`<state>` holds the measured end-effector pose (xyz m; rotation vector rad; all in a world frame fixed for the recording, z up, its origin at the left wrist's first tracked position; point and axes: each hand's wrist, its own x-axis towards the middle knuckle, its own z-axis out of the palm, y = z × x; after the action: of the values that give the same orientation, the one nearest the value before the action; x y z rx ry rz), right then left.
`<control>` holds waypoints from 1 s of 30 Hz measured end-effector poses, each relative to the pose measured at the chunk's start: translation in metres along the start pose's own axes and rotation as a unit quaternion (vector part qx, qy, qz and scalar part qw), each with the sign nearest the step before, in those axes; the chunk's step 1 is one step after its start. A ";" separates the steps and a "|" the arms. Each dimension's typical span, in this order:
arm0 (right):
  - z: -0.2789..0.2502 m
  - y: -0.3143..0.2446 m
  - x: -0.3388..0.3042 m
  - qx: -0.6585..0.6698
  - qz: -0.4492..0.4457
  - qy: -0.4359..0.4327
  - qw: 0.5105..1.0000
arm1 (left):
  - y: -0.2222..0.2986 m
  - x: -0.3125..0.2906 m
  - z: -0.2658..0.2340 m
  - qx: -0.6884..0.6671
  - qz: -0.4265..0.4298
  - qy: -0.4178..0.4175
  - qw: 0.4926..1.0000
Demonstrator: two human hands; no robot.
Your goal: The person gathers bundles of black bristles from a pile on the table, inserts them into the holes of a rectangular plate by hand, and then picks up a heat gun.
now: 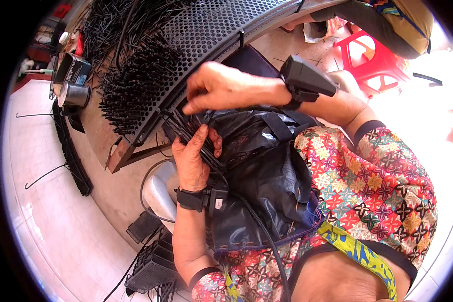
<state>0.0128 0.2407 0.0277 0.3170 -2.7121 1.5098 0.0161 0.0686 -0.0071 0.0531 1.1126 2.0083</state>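
Observation:
A bundle of thin black rods is gripped in my left hand, thumb laid along it, above my lap. My right hand is bent with curled fingers just above the bundle's upper end; whether a rod sits between its fingertips is hidden. Beside both hands stands a black perforated rack, its round holes in close rows. Many black rods stand packed upright in the near left part of the rack. Both wrists carry strapped black devices. A black plastic apron covers my lap under the hands.
A loose heap of black rods lies beyond the standing ones. Left of the rack are a metal cup, a dark box and a long black strip. A black crate is at lower left. Another person sits near a red stool.

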 end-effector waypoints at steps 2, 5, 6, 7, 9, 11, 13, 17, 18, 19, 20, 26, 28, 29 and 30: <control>0.013 0.004 -0.013 0.088 0.077 -0.027 0.993 | -0.001 0.001 0.002 0.017 0.016 0.015 1.000; 0.025 0.000 -0.020 0.209 0.099 -0.020 0.973 | 0.001 0.000 0.002 0.025 0.045 -0.002 0.999; 0.024 -0.006 -0.022 0.244 0.141 -0.009 0.959 | 0.001 0.000 0.002 0.023 0.042 0.008 0.999; 0.023 -0.004 -0.023 0.264 0.156 -0.003 0.952 | 0.001 0.000 0.002 0.020 0.038 0.019 0.999; 0.022 0.002 -0.023 0.305 0.186 0.010 0.934 | 0.001 0.001 0.002 0.022 0.031 0.029 0.999; 0.022 0.004 -0.024 0.323 0.181 0.023 0.929 | 0.001 0.002 0.003 0.030 0.022 0.027 0.999; 0.023 -0.001 -0.027 0.359 0.190 0.014 0.914 | 0.001 0.002 0.001 0.027 0.016 0.031 0.999; 0.033 0.003 -0.029 0.348 0.203 0.020 0.915 | -0.001 0.001 -0.001 0.036 0.004 0.030 0.999; 0.034 0.006 -0.029 0.347 0.205 0.033 0.915 | -0.001 0.002 0.000 0.034 0.001 0.034 0.999; 0.034 0.007 -0.029 0.346 0.207 0.047 0.914 | -0.001 0.002 0.002 0.032 -0.002 0.038 0.999; 0.032 0.008 -0.030 0.346 0.209 0.059 0.913 | -0.001 0.002 0.004 0.030 -0.005 0.042 0.999; 0.024 0.013 -0.028 0.323 0.188 0.125 0.919 | -0.003 0.002 0.001 0.077 -0.003 0.039 0.996; 0.024 0.012 -0.028 0.337 0.182 0.119 0.916 | -0.002 0.001 0.000 0.083 0.004 0.035 0.996; 0.025 0.012 -0.028 0.345 0.176 0.117 0.914 | -0.002 0.001 -0.001 0.086 0.008 0.033 0.996; 0.025 0.012 -0.028 0.354 0.172 0.116 0.912 | -0.002 0.001 0.000 0.082 0.015 0.032 0.996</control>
<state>0.0402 0.2305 0.0010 -0.3442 -2.0156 2.4083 0.0167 0.0699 -0.0089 0.0911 1.3215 1.9528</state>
